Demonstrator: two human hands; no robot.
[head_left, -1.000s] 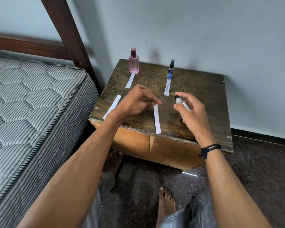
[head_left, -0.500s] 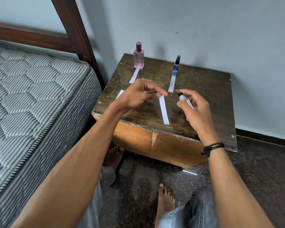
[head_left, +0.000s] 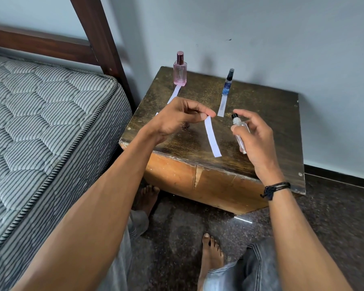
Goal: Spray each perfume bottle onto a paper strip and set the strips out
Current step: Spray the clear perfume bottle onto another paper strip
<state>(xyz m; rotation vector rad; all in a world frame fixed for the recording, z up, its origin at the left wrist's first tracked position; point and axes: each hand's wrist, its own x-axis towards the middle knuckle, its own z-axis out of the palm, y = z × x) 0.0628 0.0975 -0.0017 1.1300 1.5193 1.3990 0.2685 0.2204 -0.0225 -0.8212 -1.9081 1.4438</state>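
My left hand (head_left: 177, 118) pinches the top end of a white paper strip (head_left: 212, 139), which hangs over the wooden table (head_left: 261, 114). My right hand (head_left: 254, 139) grips a small clear spray bottle (head_left: 239, 131) with a black nozzle, just right of the strip and pointing towards it. At the back of the table stands a pink perfume bottle (head_left: 180, 69) with a strip (head_left: 174, 93) lying in front of it. A slim blue bottle (head_left: 228, 82) stands to its right, also with a strip (head_left: 222, 107) in front. Another strip (head_left: 156, 113) is mostly hidden behind my left hand.
A striped mattress (head_left: 40, 127) on a dark wooden bed frame (head_left: 101, 36) lies close to the table's left side. A grey wall runs behind the table. My bare feet (head_left: 210, 255) rest on the dark speckled floor below.
My left hand has lifted the strip off the table surface and shifted it right, closer to the clear bottle. My right hand holds the bottle in about the same place.
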